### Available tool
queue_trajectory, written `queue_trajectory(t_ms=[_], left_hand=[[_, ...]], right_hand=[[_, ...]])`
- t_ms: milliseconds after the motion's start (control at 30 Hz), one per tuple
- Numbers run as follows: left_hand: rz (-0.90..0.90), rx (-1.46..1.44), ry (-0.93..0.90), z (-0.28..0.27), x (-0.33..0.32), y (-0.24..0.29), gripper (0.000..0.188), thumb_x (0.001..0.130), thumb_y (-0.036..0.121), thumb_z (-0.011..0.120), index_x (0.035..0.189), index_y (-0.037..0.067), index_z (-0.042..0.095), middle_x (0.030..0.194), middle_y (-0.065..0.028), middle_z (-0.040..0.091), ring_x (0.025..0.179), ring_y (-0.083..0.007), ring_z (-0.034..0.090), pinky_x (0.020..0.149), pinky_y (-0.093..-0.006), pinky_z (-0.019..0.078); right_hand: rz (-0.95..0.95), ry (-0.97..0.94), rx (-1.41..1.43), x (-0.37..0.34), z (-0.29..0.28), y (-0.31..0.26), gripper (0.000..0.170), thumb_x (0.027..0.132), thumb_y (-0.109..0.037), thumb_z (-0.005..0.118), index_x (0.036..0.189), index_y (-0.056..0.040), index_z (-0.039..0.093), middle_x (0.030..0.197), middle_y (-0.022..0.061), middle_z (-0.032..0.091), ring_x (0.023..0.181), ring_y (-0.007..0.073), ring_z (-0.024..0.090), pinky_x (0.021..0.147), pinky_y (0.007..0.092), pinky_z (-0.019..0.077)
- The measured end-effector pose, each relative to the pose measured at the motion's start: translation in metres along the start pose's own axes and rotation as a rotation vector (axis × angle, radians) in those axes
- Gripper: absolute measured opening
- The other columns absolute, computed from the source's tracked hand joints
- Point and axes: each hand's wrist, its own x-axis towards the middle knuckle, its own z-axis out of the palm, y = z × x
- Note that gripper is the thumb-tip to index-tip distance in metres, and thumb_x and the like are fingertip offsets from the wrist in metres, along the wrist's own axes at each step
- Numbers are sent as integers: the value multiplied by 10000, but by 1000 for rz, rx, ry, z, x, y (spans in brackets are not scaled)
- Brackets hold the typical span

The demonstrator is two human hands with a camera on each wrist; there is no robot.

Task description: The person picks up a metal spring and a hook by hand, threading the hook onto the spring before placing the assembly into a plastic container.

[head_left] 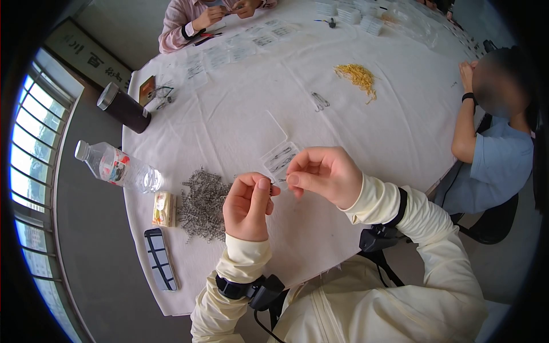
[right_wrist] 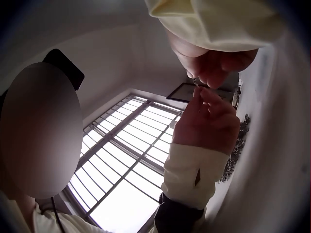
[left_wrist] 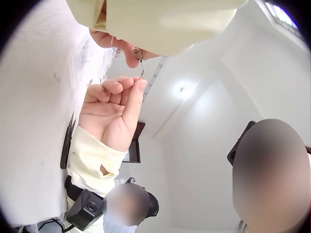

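My left hand (head_left: 247, 208) pinches a small coiled metal spring (left_wrist: 138, 53) between thumb and fingers, over the near part of the table. From the spring a thin metal link (left_wrist: 142, 73) runs to my right hand (head_left: 330, 178), whose thumb and forefinger pinch its far end. The two hands face each other, fingertips close together. Just beyond them lies a clear plastic case (head_left: 280, 158) with slim dark metal pieces inside, partly hidden by the fingers. Beside my left hand spreads a tangled pile of grey metal springs (head_left: 201, 204).
On the left stand or lie a water bottle (head_left: 117, 167), a dark tumbler (head_left: 124, 108), a tissue pack (head_left: 163, 209) and a phone (head_left: 160, 260). Farther off are metal hooks (head_left: 320, 102) and a gold pile (head_left: 357, 77). People sit opposite and at right.
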Motion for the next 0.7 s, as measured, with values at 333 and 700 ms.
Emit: queue_trajectory(t_ms=[333, 700], left_hand=[[188, 172, -17, 8, -6, -2, 95, 1008, 112, 583, 1005, 18, 587, 862, -25, 651, 707, -52, 532, 615, -196, 401], [249, 294, -80, 7, -8, 2, 109, 1007, 75, 594, 1025, -32, 583, 938, -66, 670, 878, -118, 652, 799, -242, 507]], right_hand=[[-158, -61, -212, 0, 5, 3, 120, 974, -75, 626, 1032, 29, 608, 1027, 92, 667, 979, 142, 642, 883, 307, 541], [-179, -14, -121, -2, 3, 3, 39, 944, -1, 619, 969, 18, 597, 1029, 119, 677, 946, 164, 665, 885, 316, 546]])
